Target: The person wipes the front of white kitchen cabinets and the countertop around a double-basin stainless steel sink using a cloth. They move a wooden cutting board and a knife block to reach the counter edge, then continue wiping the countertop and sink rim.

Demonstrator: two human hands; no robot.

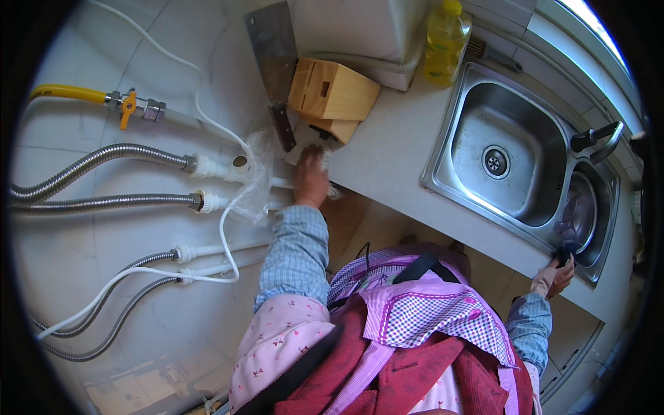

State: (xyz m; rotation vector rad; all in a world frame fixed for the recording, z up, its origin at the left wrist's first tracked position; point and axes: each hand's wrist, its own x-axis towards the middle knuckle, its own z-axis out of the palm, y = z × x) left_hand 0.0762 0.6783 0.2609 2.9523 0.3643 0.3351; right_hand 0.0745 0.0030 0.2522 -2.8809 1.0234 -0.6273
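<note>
My left hand (312, 178) reaches to the counter's left end, just below the wooden knife block (330, 90). A whitish cloth (325, 162) shows beside its fingers, which are closed on it. Close above that hand is the dark handle of a cleaver (273, 52), its broad blade standing against the tiled wall. On the right, my right hand (555, 278) rests at the near rim of the small sink basin (600, 225). Its fingers are closed on a small dark bunched thing (568, 250), too dark to name. A clear bowl-like thing (579, 211) lies in that basin.
The large steel basin (508, 131) has a drain in its middle, with a black faucet (596, 138) beyond. A yellow bottle (446, 45) and a brush (494, 55) stand behind. Braided hoses (104, 159), a yellow gas pipe (66, 92) and a plastic bag (254, 180) line the left wall.
</note>
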